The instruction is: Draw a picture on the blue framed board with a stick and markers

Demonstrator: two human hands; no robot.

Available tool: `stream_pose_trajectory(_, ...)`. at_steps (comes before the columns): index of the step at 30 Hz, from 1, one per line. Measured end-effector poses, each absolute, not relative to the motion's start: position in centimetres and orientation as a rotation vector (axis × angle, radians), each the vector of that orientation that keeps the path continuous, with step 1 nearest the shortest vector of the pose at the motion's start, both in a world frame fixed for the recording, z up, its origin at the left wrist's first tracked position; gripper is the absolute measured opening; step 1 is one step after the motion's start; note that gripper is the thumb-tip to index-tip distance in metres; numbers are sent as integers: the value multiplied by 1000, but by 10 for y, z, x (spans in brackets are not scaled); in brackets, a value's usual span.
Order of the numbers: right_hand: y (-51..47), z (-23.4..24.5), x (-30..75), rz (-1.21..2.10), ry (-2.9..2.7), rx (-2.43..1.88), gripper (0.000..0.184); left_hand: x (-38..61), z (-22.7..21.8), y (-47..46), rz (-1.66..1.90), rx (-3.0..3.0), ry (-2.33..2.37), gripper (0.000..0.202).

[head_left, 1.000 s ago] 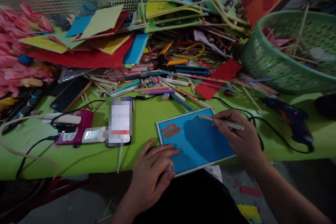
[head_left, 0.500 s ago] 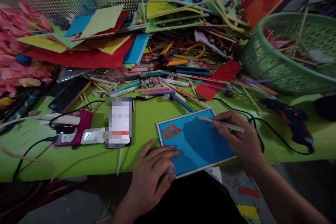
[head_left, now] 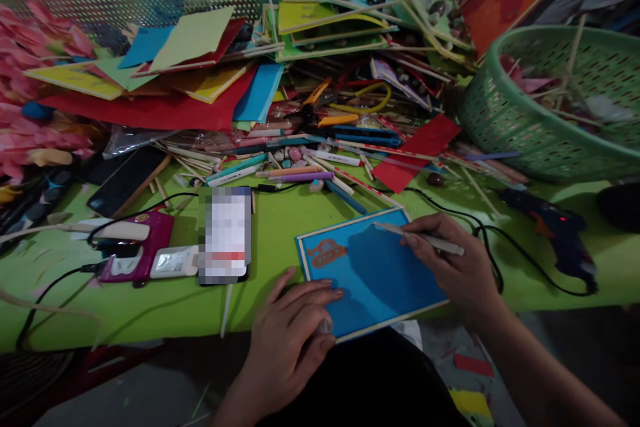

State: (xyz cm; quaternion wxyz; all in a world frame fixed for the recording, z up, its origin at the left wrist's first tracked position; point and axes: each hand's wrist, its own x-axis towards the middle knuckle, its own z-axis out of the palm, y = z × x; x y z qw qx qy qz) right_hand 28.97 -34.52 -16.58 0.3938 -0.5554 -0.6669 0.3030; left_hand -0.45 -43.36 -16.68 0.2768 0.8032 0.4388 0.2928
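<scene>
A blue panel [head_left: 380,280] edged with thin pale sticks lies slanted at the table's front edge. An orange-brown drawing [head_left: 327,253] with a rounded top is at its upper left. My right hand [head_left: 460,257] is closed round a white marker [head_left: 440,243], whose tip is at the panel's upper part, in shadow. My left hand [head_left: 295,333] rests at the lower left corner, some fingertips lying on the blue surface. Between its thumb and a bent finger shows a small, pale, round-ended thing [head_left: 326,325], mostly hidden.
Left of the panel, a phone [head_left: 227,230] with a blurred screen lies near a magenta power strip [head_left: 143,247]. A glue gun [head_left: 555,230] with a red light and a green basket [head_left: 500,100] are at right. Markers, sticks and coloured cards [head_left: 190,40] pile up behind.
The marker tip has shifted very slightly, still at the panel's upper part. My left hand stays in place on the corner. The view has moved a little.
</scene>
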Motion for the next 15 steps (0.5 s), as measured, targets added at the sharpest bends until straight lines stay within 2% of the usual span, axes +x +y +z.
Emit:
stream_pose_trajectory(7, -346, -165, 291, 743, -1664, -1421, 11, -6, -168, -435, 766, 2164, 1171, 13)
stream_pose_trajectory(15, -344, -164, 288, 728, -1675, -1399, 11, -5, -168, -435, 775, 2155, 1185, 17)
